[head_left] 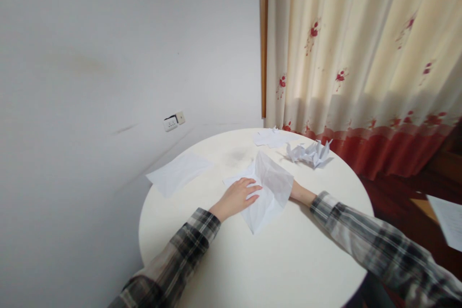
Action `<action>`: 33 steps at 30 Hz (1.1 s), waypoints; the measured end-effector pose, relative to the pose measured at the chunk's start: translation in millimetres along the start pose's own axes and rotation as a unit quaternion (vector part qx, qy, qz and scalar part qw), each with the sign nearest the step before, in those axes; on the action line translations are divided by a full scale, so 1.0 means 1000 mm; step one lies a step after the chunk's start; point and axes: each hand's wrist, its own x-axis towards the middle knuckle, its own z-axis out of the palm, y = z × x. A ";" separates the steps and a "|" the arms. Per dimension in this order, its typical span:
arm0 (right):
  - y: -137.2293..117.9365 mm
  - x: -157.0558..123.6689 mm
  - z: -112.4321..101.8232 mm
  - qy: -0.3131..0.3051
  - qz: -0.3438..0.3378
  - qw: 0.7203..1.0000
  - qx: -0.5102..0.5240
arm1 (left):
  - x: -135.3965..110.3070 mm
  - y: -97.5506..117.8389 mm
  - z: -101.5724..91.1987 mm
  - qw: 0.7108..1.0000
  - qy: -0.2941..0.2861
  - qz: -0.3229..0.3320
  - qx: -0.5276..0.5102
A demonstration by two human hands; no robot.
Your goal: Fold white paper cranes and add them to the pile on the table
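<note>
A white sheet of paper point(269, 187) lies partly folded on the round white table point(252, 260), one flap raised. My left hand point(238, 197) rests flat on its left part, fingers stretched out and pressing it down. My right hand point(296, 191) is behind the raised flap; only the wrist shows, so its fingers are hidden. Both arms wear plaid sleeves.
A flat white sheet point(178, 173) lies at the table's left edge. Folded paper figures point(310, 153) and more paper point(272, 137) sit at the far side. A wall with a socket point(173, 121) is left, a flowered curtain point(361, 57) behind, another paper point(447, 221) at right.
</note>
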 end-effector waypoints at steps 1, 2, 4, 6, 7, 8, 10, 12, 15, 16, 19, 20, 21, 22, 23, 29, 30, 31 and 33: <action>0.001 0.001 0.000 0.008 -0.010 1.000 -0.010 | 0.000 0.000 0.000 1.000 0.001 0.000 0.002; 0.001 0.001 0.001 0.017 -0.027 0.999 -0.028 | 0.000 0.000 0.000 1.000 0.001 0.000 0.002; 0.000 0.001 0.001 0.023 -0.053 0.997 -0.059 | 0.000 0.000 0.001 1.000 0.003 -0.002 -0.002; -0.004 -0.001 0.001 0.017 -0.066 0.995 -0.076 | 0.001 -0.001 0.001 1.000 0.004 -0.006 -0.007; -0.006 -0.002 0.002 0.018 -0.069 0.994 -0.079 | 0.001 -0.001 0.001 1.000 0.004 -0.008 -0.009; -0.009 -0.003 0.002 0.023 -0.073 0.994 -0.081 | 0.001 -0.001 0.000 1.000 0.003 -0.009 -0.011; -0.016 -0.005 0.003 0.037 -0.082 0.992 -0.085 | 0.002 -0.001 0.000 1.000 0.003 -0.010 -0.012; -0.022 -0.007 0.004 0.032 -0.088 0.992 -0.089 | 0.001 0.000 -0.001 1.000 0.002 -0.010 -0.013; -0.029 -0.011 0.006 0.013 -0.080 0.992 -0.098 | 0.001 0.001 -0.002 1.000 0.002 -0.009 -0.011; -0.031 -0.012 0.007 0.015 -0.077 0.993 -0.092 | 0.001 0.001 -0.002 1.000 0.002 -0.010 -0.010; -0.037 -0.015 0.010 0.013 -0.067 0.996 -0.050 | 0.002 0.002 -0.003 1.000 0.001 -0.012 -0.009; -0.039 -0.016 0.011 0.005 -0.062 0.997 -0.036 | 0.002 0.002 -0.003 1.000 0.001 -0.012 -0.011; -0.040 -0.016 0.012 -0.003 -0.057 0.998 -0.026 | 0.002 0.002 -0.004 1.000 0.000 -0.012 -0.013; -0.041 -0.016 0.013 -0.010 -0.054 0.998 -0.021 | 0.003 0.003 -0.005 1.000 0.000 -0.012 -0.015; -0.042 -0.015 0.013 -0.016 -0.052 0.998 -0.019 | 0.003 0.003 -0.005 1.000 0.000 -0.011 -0.017; -0.041 -0.015 0.012 -0.026 -0.055 0.998 -0.030 | 0.003 0.003 -0.004 1.000 0.003 -0.009 -0.025; -0.041 -0.015 0.012 -0.026 -0.056 0.997 -0.037 | 0.003 0.002 -0.004 1.000 0.003 -0.010 -0.025; -0.041 -0.015 0.012 -0.026 -0.059 0.997 -0.043 | 0.003 0.001 -0.003 1.000 0.003 -0.011 -0.026; -0.042 -0.016 0.013 -0.030 -0.066 0.996 -0.053 | 0.003 0.000 -0.002 0.999 0.002 -0.013 -0.030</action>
